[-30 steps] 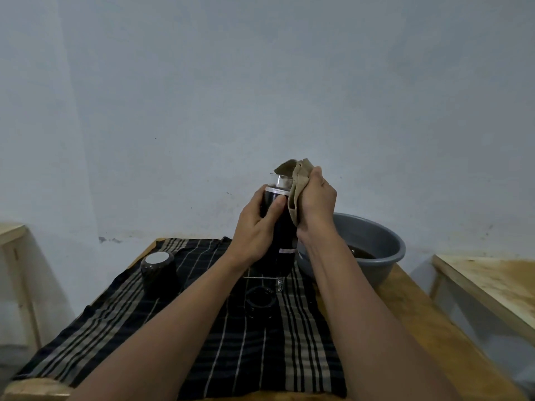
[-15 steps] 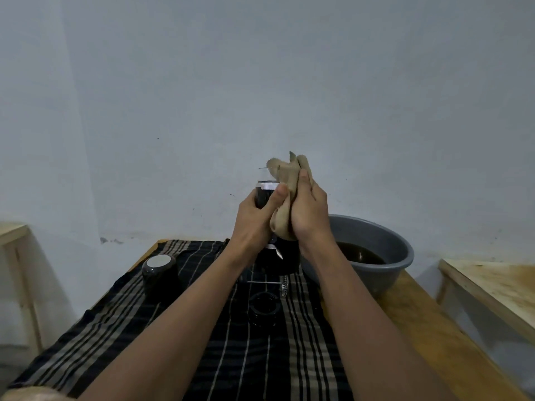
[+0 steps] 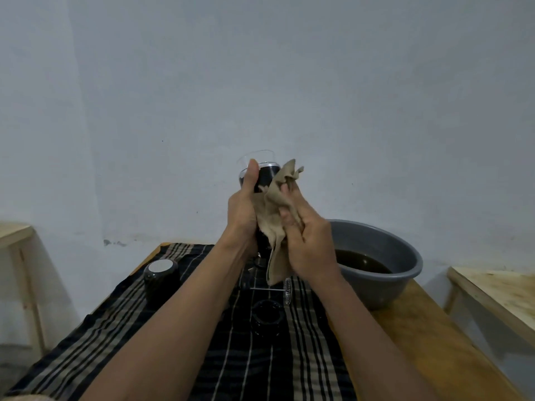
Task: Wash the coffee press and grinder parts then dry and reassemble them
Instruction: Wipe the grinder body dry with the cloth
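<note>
gripping a likely slippery, fragile black glass-rimmed coffee press [image 3: 267,176] mid-body in my left hand [image 3: 241,209], right hand [image 3: 309,241] clutching tan cloth [image 3: 275,204].

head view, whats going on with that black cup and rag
A person is drying the black coffee press: the left hand holds it up while the right hand grips a tan cloth against its side. A black canister and a thin metal rod rest on the striped cloth, beside a grey basin of dark water.
</note>
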`<act>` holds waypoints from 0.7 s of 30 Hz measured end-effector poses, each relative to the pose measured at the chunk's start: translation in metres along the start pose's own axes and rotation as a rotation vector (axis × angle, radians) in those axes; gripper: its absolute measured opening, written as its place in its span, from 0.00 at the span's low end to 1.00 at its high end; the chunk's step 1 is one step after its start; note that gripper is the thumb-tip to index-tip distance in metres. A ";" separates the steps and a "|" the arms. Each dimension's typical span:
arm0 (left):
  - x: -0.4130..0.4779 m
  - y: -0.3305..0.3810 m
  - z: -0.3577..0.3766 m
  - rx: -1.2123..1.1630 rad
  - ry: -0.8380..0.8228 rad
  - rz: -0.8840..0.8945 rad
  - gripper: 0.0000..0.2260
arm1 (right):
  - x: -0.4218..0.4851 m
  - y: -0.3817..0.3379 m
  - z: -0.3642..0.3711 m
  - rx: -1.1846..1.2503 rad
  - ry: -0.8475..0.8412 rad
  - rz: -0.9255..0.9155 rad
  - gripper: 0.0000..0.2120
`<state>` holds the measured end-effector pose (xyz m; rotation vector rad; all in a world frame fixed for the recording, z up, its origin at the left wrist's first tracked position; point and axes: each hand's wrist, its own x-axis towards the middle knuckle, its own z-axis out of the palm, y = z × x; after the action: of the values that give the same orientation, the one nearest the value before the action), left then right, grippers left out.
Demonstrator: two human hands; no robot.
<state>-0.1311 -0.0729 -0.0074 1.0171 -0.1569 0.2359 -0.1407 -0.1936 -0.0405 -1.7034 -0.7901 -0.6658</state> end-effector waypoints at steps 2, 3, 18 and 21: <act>0.004 0.001 -0.002 -0.056 0.088 -0.059 0.49 | -0.018 0.007 0.003 -0.063 0.041 -0.063 0.19; 0.003 0.002 -0.002 -0.092 0.153 -0.071 0.50 | -0.027 0.013 0.002 -0.101 0.052 -0.108 0.18; -0.013 -0.005 -0.001 0.210 -0.001 0.093 0.25 | 0.032 -0.022 0.006 0.202 -0.039 0.344 0.20; -0.017 -0.010 -0.008 0.218 -0.022 0.130 0.27 | 0.039 -0.025 -0.001 0.348 -0.044 0.573 0.26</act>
<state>-0.1442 -0.0734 -0.0239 1.2277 -0.2214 0.3666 -0.1361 -0.1834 0.0044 -1.5205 -0.3816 -0.0884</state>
